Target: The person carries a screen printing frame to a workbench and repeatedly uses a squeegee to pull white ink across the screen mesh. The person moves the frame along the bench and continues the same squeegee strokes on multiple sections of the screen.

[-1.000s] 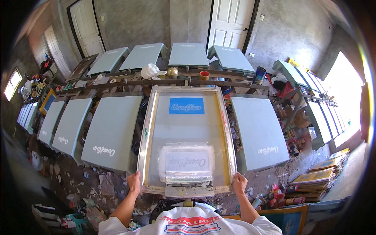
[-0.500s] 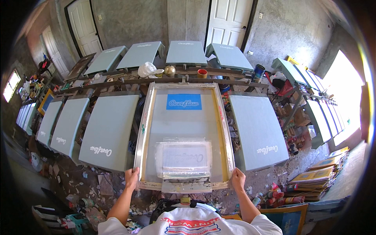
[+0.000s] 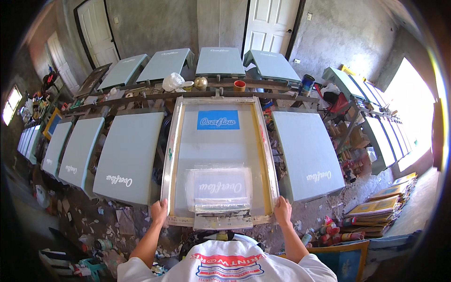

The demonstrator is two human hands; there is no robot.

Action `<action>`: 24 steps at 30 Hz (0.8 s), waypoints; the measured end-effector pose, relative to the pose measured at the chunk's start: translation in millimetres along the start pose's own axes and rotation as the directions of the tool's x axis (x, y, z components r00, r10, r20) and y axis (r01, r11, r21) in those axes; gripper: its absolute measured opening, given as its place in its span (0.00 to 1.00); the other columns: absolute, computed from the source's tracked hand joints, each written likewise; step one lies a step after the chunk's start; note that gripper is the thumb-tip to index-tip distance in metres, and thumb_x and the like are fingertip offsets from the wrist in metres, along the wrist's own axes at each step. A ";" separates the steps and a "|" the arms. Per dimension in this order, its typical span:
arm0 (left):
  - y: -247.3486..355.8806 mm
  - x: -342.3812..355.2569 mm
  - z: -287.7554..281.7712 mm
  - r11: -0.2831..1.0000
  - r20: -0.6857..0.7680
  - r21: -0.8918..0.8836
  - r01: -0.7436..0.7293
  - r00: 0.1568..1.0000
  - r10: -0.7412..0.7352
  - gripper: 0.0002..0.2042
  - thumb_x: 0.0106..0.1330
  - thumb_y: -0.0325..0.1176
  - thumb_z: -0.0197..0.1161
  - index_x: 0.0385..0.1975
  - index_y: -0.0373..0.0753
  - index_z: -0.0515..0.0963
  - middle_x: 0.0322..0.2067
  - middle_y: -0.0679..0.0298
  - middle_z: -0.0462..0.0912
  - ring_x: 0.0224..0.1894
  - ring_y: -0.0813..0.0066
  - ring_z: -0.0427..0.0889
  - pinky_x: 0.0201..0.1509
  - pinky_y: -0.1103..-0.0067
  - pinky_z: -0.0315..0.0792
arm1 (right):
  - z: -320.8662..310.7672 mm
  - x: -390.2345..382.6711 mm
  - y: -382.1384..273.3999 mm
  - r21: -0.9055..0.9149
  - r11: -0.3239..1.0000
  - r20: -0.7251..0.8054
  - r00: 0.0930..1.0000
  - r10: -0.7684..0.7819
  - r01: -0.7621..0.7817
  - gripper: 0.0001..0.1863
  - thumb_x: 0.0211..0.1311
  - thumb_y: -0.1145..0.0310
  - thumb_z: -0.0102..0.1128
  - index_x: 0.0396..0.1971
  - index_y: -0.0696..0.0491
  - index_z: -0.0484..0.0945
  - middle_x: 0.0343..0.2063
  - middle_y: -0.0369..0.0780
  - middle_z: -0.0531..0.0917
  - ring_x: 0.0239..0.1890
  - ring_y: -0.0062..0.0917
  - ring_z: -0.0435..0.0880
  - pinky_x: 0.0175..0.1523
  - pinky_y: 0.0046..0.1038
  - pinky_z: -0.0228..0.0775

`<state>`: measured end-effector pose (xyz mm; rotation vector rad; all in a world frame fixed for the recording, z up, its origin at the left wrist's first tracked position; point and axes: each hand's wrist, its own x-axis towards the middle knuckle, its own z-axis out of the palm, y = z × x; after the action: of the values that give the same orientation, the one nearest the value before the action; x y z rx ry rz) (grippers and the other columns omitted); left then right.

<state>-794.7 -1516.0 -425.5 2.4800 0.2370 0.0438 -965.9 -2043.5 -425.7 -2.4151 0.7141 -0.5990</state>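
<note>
A silver-edged screen printing frame (image 3: 220, 174) lies before me over a grey-green fabric-covered board. My left hand (image 3: 159, 211) is closed around the frame's near left corner, and my right hand (image 3: 283, 209) grips the near right corner. White script lettering shows in the taped window (image 3: 219, 186) in the near half of the mesh, and a blue stencil panel (image 3: 218, 120) sits at the far end. Across the near end rests a flat, paint-stained squeegee (image 3: 222, 219), touched by neither hand.
Grey-green fabric covers the printed boards on the left (image 3: 127, 152) and right (image 3: 307, 152), with another row behind. On the metal rail (image 3: 197, 94) stand a red-rimmed cup (image 3: 239, 85), a dark can (image 3: 307, 85) and a white plastic bag (image 3: 173, 82). Scraps litter the floor; stacked screens (image 3: 376, 209) lie right.
The lettering in the taped window has turned from faint and dark to clear white. Both hands keep their hold on the frame, and the whole view has shifted slightly.
</note>
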 end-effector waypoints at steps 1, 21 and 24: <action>4.8 -1.4 -2.4 0.997 0.000 0.078 0.010 1.000 -0.010 0.19 0.68 0.44 0.69 0.33 0.28 0.81 0.28 0.49 0.84 0.33 0.48 0.84 0.41 0.57 0.75 | -6.4 -1.2 -12.0 -0.091 0.983 -0.062 0.984 -0.166 0.160 0.14 0.63 0.73 0.60 0.48 0.60 0.81 0.38 0.49 0.83 0.42 0.47 0.83 0.49 0.42 0.76; 137.9 -35.8 20.3 0.549 0.222 -0.037 -0.835 0.529 0.819 0.18 0.41 0.22 0.68 0.37 0.39 0.84 0.35 0.59 0.78 0.43 0.54 0.79 0.49 0.61 0.71 | 31.4 -0.4 -128.7 0.137 0.811 0.306 0.755 -0.581 0.568 0.16 0.40 0.79 0.65 0.35 0.55 0.85 0.37 0.42 0.88 0.43 0.40 0.88 0.49 0.39 0.82; 159.1 10.8 38.6 0.534 0.147 0.001 -0.845 0.529 0.836 0.15 0.41 0.21 0.68 0.32 0.39 0.85 0.34 0.58 0.79 0.43 0.55 0.80 0.47 0.62 0.71 | 54.6 52.0 -141.9 0.089 0.818 0.253 0.781 -0.571 0.569 0.12 0.43 0.81 0.63 0.32 0.56 0.86 0.35 0.44 0.89 0.41 0.40 0.89 0.48 0.40 0.84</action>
<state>-755.3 -1661.3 -360.1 2.4048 -1.0795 0.2854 -846.2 -1953.5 -367.2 -2.6307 -0.1602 -0.4740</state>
